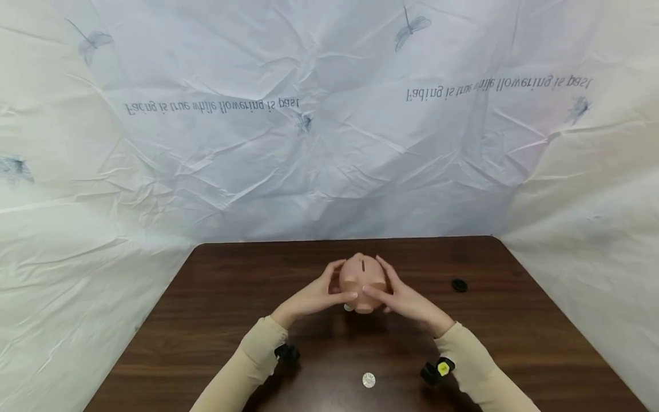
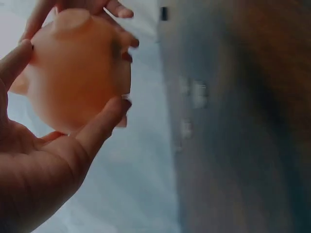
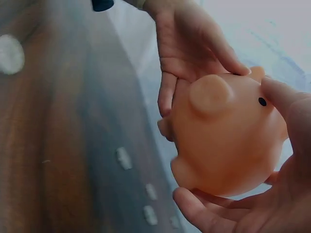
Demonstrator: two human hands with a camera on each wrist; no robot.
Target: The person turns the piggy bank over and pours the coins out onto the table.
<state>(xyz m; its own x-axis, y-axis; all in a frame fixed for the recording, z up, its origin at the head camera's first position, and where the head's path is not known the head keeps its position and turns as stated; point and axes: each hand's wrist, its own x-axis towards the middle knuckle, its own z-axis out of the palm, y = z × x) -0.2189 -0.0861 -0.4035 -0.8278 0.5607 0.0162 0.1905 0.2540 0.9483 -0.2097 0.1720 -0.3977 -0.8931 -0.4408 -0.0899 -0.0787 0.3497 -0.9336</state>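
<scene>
A pink piggy bank (image 1: pixel 373 276) is between my two hands, its coin slot on top and its snout toward me. My left hand (image 1: pixel 315 296) grips its left side, thumb at the front. On the other side my right hand (image 1: pixel 411 301) holds it with the thumb near the snout. In the right wrist view, the piggy bank (image 3: pixel 226 143) shows its round snout, a black eye and feet, and appears raised off the table. One coin (image 1: pixel 348 308) partly shows below it; another coin (image 1: pixel 368 380) lies nearer me.
On the brown wooden table (image 1: pixel 247 269), a black round disc (image 1: pixel 459 285) lies to the right. Several blurred coins show in both wrist views, one being a pale coin (image 3: pixel 124 158). A white printed sheet (image 1: pixel 329 149) hangs behind the table and along its sides.
</scene>
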